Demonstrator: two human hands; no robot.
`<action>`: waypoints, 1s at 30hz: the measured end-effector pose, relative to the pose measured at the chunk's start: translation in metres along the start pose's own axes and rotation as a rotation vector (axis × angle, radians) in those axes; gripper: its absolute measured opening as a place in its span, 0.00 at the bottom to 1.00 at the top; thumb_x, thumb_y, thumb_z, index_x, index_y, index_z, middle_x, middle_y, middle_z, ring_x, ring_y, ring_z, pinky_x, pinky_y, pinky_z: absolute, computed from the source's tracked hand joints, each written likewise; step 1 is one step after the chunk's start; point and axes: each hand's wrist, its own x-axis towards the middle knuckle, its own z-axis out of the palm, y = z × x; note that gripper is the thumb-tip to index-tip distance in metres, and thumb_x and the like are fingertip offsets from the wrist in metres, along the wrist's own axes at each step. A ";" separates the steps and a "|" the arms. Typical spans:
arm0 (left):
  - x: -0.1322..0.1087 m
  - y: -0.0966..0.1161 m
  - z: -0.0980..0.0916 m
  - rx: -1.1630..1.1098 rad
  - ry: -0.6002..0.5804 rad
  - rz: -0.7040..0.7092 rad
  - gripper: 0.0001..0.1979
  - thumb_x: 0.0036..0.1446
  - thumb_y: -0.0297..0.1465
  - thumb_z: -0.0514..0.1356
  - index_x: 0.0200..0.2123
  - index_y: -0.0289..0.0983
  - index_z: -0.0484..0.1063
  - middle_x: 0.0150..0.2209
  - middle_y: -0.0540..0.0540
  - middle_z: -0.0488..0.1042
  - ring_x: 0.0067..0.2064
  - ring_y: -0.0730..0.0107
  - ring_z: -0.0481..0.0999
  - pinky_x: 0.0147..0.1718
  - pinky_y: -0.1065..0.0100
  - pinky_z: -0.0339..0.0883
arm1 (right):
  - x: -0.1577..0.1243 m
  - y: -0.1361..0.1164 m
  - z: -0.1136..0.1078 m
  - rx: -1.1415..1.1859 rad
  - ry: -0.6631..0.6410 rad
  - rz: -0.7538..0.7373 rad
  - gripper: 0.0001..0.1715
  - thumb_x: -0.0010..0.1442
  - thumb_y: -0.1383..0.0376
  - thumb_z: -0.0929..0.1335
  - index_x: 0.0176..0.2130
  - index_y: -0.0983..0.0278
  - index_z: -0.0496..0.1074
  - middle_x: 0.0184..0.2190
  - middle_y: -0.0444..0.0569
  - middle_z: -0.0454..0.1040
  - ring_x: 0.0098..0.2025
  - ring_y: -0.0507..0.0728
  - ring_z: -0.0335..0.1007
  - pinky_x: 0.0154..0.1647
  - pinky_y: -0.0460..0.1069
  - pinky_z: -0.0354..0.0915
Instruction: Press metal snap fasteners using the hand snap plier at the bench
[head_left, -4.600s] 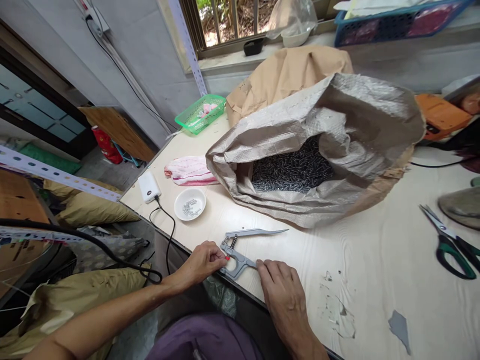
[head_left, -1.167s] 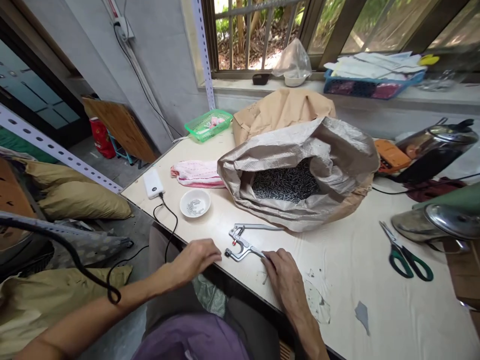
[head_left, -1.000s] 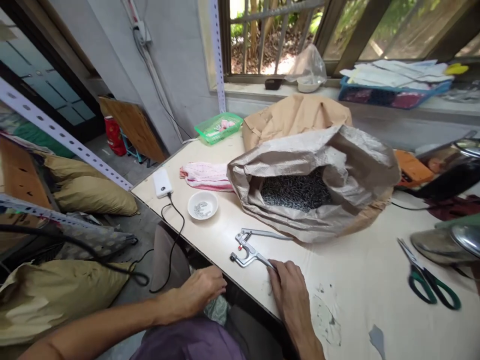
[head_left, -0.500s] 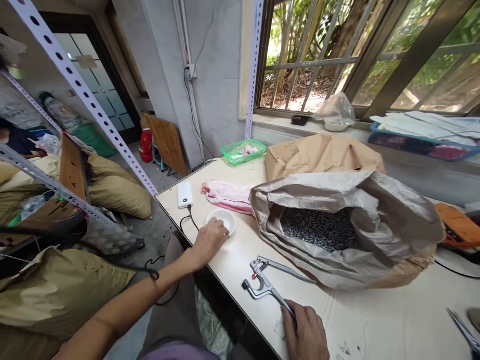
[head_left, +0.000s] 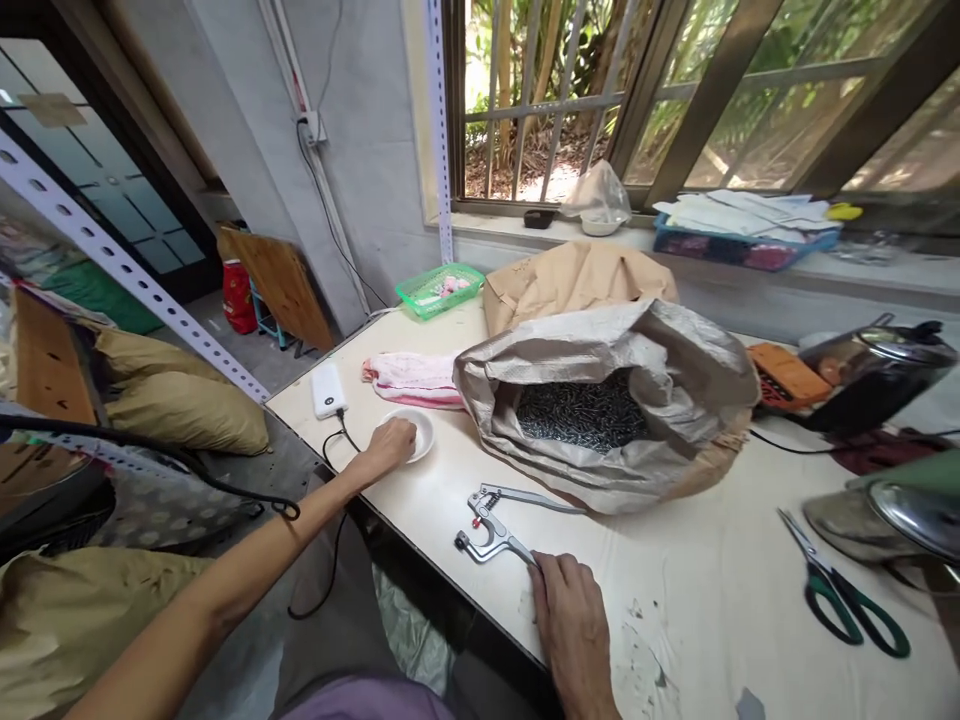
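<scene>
Pliers lie near the table edge, just in front of the sack. Our right hand grasps their lower handle, fingers closed round it. Our left hand rests in the bowl, fingertips curled down; we cannot tell whether they pinch anything.
</scene>
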 end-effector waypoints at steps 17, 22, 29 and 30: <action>-0.066 0.043 0.054 -1.078 -0.249 0.125 0.13 0.45 0.36 0.60 0.30 0.31 0.73 0.23 0.49 0.72 0.24 0.74 0.69 0.25 0.73 0.61 | 0.003 -0.010 -0.007 -0.146 0.041 -0.043 0.10 0.63 0.69 0.59 0.37 0.63 0.68 0.26 0.46 0.66 0.31 0.54 0.58 0.35 0.50 0.53; -0.068 0.045 0.070 -1.008 -0.199 0.086 0.14 0.45 0.38 0.61 0.28 0.31 0.74 0.26 0.46 0.75 0.28 0.71 0.70 0.29 0.72 0.61 | 0.000 -0.014 -0.012 -0.201 0.066 -0.090 0.11 0.62 0.72 0.60 0.40 0.64 0.70 0.25 0.46 0.67 0.33 0.55 0.59 0.37 0.51 0.54; -0.070 0.048 0.070 -0.867 -0.152 0.075 0.11 0.45 0.36 0.60 0.25 0.33 0.74 0.30 0.45 0.75 0.31 0.69 0.71 0.30 0.71 0.62 | -0.003 -0.015 -0.009 -0.177 0.047 -0.061 0.11 0.62 0.71 0.60 0.41 0.65 0.70 0.26 0.46 0.68 0.34 0.54 0.60 0.41 0.52 0.54; -0.069 0.048 0.069 -0.851 -0.167 0.071 0.11 0.45 0.35 0.60 0.25 0.32 0.74 0.30 0.45 0.75 0.31 0.69 0.71 0.30 0.72 0.62 | -0.002 -0.015 -0.009 -0.175 0.052 -0.061 0.11 0.62 0.71 0.60 0.41 0.65 0.70 0.26 0.46 0.68 0.34 0.54 0.60 0.41 0.52 0.54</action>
